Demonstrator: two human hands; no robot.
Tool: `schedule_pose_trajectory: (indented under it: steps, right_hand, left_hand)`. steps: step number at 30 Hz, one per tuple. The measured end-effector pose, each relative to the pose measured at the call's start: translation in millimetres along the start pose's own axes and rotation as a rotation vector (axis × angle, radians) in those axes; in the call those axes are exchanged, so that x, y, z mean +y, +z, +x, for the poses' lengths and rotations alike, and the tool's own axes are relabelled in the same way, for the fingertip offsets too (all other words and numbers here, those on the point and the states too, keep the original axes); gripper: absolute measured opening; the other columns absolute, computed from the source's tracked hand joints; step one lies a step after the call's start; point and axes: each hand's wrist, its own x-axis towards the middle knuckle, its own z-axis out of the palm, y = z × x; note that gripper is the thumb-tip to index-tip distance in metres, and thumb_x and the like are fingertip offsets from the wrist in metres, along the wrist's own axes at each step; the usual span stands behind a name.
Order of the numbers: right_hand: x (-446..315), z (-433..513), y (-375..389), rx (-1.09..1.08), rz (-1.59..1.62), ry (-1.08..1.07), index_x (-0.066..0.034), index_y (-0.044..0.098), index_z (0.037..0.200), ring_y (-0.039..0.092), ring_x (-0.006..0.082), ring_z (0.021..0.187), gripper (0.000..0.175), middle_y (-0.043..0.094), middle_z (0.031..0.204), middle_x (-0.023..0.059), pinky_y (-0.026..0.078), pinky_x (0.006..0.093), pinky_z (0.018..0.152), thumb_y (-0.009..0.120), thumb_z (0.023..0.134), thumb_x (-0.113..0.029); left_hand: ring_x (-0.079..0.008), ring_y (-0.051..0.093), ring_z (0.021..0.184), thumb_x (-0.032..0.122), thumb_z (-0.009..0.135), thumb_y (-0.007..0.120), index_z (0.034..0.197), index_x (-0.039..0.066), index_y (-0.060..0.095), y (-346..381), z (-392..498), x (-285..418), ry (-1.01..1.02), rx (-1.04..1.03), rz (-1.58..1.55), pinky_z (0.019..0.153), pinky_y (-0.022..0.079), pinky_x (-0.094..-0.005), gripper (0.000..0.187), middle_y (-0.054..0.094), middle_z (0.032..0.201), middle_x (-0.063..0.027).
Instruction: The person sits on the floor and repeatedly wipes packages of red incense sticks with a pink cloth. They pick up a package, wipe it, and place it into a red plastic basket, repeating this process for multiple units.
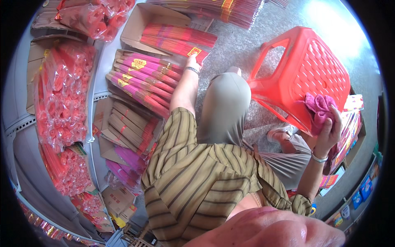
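Note:
My left hand (194, 61) reaches forward and grips the near end of a red pack of incense sticks (176, 44), its thumb by a yellow-edged label. The pack lies with another one in an open cardboard box (131, 35). Just below that hand are several pink-wrapped incense bundles (142, 78) with gold labels. In my right hand (330, 126) is a crumpled pink cloth (321, 108), raised over the near edge of a red plastic stool (324, 68). The fingers of my left hand are partly hidden.
On the left, metal shelving (95, 77) holds plastic-wrapped red goods (64, 92). Brown-wrapped bundles (129, 120) sit in a carton beneath the pink ones. Large incense bundles (228, 10) lie at the top. A box of colourful packets (347, 136) stands on the right.

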Motion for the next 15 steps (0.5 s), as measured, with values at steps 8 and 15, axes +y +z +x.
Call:
schedule_pose_trajectory:
  steps: [8, 15]
  right_hand:
    - [7.8, 10.4, 22.8, 0.026, 0.081, 0.080, 0.0024, 0.063, 0.120, 0.062, 0.0199, 0.108, 0.026, 0.068, 0.115, 0.0118, 0.047, 0.0331, 0.097, 0.055, 0.100, -0.012]
    - [11.0, 7.9, 18.6, 0.084, 0.176, 0.090, 0.0022, 0.063, 0.120, 0.060, 0.0164, 0.107, 0.025, 0.067, 0.115, 0.0093, 0.046, 0.0305, 0.097, 0.054, 0.101, -0.010]
  left_hand:
    - [-0.0243, 0.058, 0.075, 0.016, 0.088, 0.064, 0.108, 0.010, 0.060, -15.1, -74.5, 46.3, 0.279, -0.185, -0.188, 0.055, 0.045, -0.0351, 0.022, 0.064, 0.088, -0.0085]
    - [-0.0289, 0.070, 0.096, 0.007, 0.093, 0.052, 0.119, -0.002, 0.057, -87.7, -252.1, 50.4, 0.370, -0.502, -0.159, 0.064, 0.053, -0.0344, 0.028, 0.069, 0.105, -0.0173]
